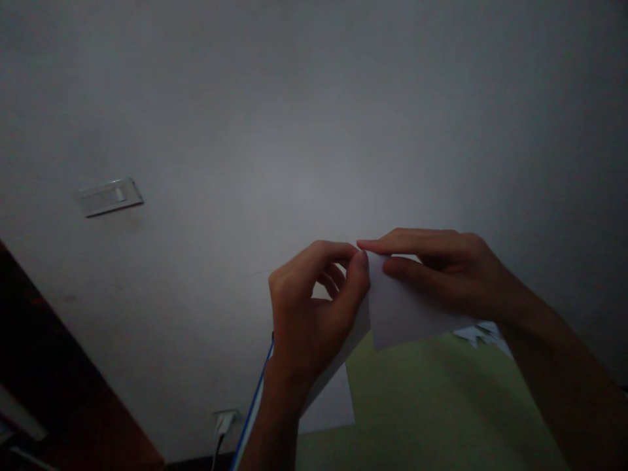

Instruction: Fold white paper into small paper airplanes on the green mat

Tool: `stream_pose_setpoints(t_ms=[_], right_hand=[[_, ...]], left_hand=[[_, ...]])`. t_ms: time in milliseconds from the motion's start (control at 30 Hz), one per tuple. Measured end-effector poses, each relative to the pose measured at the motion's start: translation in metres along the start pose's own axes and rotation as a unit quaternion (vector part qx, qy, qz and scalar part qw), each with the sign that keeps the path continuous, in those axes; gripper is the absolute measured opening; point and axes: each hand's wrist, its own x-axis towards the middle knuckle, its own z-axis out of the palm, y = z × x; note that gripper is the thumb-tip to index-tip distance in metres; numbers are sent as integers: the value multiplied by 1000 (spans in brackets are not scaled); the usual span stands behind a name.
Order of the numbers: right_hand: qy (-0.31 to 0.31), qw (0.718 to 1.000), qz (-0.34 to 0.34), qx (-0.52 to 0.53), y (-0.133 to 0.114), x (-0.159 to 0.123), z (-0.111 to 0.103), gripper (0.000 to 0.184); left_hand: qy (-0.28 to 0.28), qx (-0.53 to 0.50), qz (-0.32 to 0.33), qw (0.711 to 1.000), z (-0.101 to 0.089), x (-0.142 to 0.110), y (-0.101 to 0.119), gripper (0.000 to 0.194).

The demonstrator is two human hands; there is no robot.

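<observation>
A sheet of white paper (407, 311) is held up in front of me above the table, with a fold or edge running down its left part. My left hand (318, 301) pinches the paper's upper edge between thumb and forefinger. On the other side, my right hand (441, 268) grips the same edge, thumb in front and fingers stretched along the top. The fingertips of both hands nearly meet. Part of the sheet is hidden behind my hands.
Below is a green tabletop (432, 392) with a blue edge at left. Another white sheet (333, 399) lies behind my left wrist; cut paper pieces (483, 333) lie near my right wrist. A wall switch (112, 196), a plugged socket (224, 420) and dark furniture (63, 366) are at left.
</observation>
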Motion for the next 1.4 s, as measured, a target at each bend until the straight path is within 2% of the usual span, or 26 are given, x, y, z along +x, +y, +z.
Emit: stream_pose_setpoints(t_ms=[233,367,533,867,1000,1233,1400], right_hand=[[-15,1000,-26,-2,1,1,0,35],[-10,999,-41,-12,2,1,2,33],[10,998,-51,-31,-1,3,6,30],[74,994,-70,-45,0,2,11,38],[96,992,-70,-45,0,1,13,38],[157,986,-55,-28,2,-2,15,32],[172,983,-52,28,3,-1,18,16]], left_hand=[[-43,-83,-86,992,-3,1,-3,8],[-48,-99,-104,988,-4,2,-3,9],[-38,-99,-101,989,-4,2,-3,11],[-49,-117,-85,988,-4,-1,-4,8],[-30,-121,-78,989,-1,-4,-5,11],[-40,-103,-42,993,-2,-6,0,18],[-44,-78,-14,996,-4,-9,3,14]])
